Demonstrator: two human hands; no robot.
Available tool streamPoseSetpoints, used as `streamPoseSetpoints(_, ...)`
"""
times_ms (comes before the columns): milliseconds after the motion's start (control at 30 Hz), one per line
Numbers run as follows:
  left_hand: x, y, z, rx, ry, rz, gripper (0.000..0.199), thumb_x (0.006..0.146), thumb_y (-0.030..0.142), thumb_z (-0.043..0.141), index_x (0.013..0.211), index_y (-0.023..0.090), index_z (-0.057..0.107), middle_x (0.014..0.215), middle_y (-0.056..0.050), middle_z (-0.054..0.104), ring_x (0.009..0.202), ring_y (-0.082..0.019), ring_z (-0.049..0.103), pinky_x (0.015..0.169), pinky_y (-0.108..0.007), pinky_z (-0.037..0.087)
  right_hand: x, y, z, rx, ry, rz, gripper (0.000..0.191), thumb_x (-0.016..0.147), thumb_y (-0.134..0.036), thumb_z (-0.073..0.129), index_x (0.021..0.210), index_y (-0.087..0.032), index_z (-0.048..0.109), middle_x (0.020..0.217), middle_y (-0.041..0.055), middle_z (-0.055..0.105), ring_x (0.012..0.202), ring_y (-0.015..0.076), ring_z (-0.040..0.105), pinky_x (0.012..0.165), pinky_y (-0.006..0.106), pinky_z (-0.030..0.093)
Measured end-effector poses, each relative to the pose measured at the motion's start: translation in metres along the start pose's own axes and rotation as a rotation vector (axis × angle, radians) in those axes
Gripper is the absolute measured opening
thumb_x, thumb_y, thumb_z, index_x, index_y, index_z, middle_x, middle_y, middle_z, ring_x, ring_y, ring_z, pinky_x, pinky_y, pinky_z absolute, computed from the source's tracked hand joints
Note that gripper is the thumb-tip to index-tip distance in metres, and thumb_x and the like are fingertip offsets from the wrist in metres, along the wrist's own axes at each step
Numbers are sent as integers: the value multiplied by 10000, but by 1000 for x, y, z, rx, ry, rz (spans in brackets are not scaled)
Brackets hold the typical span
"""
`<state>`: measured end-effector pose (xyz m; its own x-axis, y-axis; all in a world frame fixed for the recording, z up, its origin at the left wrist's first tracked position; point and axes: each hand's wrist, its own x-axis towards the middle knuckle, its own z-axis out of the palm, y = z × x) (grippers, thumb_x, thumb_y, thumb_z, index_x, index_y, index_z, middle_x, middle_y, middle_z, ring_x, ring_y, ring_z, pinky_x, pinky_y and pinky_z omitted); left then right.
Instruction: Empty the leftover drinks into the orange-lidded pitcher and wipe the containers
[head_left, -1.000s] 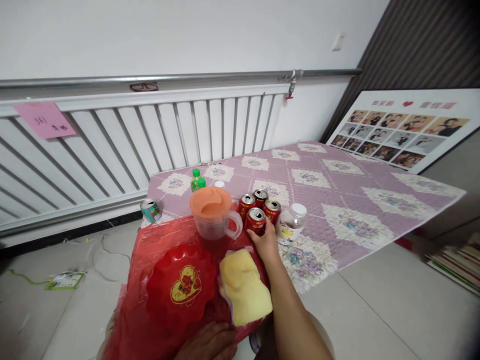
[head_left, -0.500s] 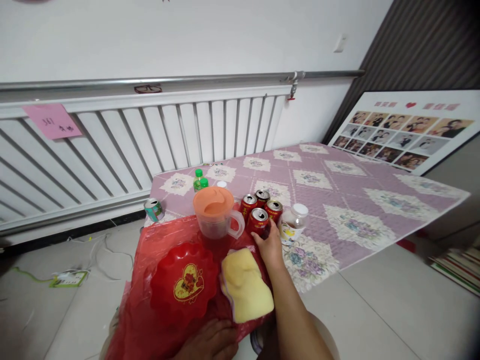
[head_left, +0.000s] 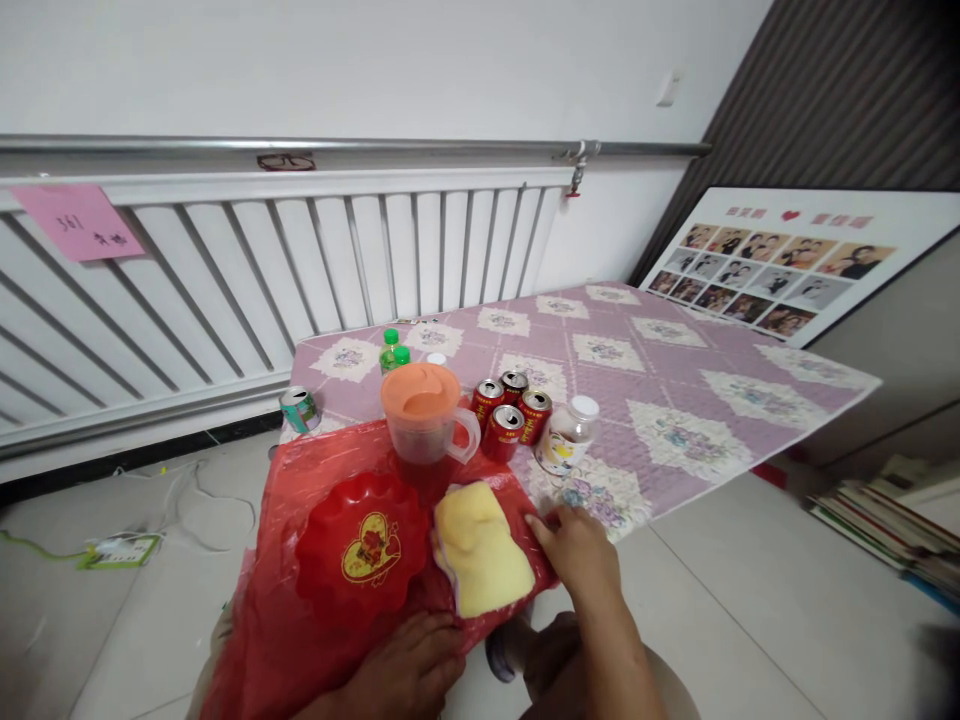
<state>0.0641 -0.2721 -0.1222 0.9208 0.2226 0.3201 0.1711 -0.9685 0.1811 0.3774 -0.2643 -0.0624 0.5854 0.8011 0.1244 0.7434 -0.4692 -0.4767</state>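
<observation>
Steadying the red cover (head_left: 307,462) seems the step: the left hand (head_left: 418,658) lies flat at its near edge, the right hand (head_left: 583,548), thumb and fingers apart, at its right. Any new grasp calls for lifting clear. By that corner, the yellow cloth's (head_left: 486,552) long axis points away, slightly left.

- White wall (head_left: 450,60) with switch (head_left: 669,88)
- Metal pipe (head_left: 420,147) above white radiator (head_left: 322,270), pink note (head_left: 79,222) attached
- Dark ribbed panel (head_left: 847,110) behind photo board (head_left: 780,255)
- Pale tiled floor (head_left: 720,620), stacked books (head_left: 874,530)
- Lilac surface (head_left: 739,380), floral pattern
</observation>
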Motion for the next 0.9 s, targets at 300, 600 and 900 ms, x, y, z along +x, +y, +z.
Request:
streamPoseSetpoints(300, -1, 6, 1, -39, -14, -65, 401, 880, 179, 581, 1279, 200, 555, 1275, -62, 668, 1271, -221, 544, 1098, -353, 470, -13, -6, -6, -181, -171, -26, 220, 895, -307, 569, 724, -193, 647, 843, 111, 674, 856, 242, 613, 768, 330, 420)
streamPoseSetpoints(600, 2, 5, -11, -101, -21, -52, 374, 883, 194, 557, 1258, 195, 556, 1244, -91, 678, 1263, -234, 556, 1093, -370, 473, -15, 1, -3, -131, -205, 15, 138, 918, -298, 527, 915, -207, 631, 890, 70, 725, 836, 199, 653, 709, 274, 413)
streamPoseSetpoints(900, 3, 6, -6, -95, -21, -47, 333, 874, 179, 568, 1206, 198, 568, 1224, -79, 687, 1255, -234, 565, 1086, -373, 477, -11, 13, 1, -89, -202, 42, 131, 903, -259, 508, 882, -218, 632, 773, 26, 719, 711, 169, 646, 617, 255, 385)
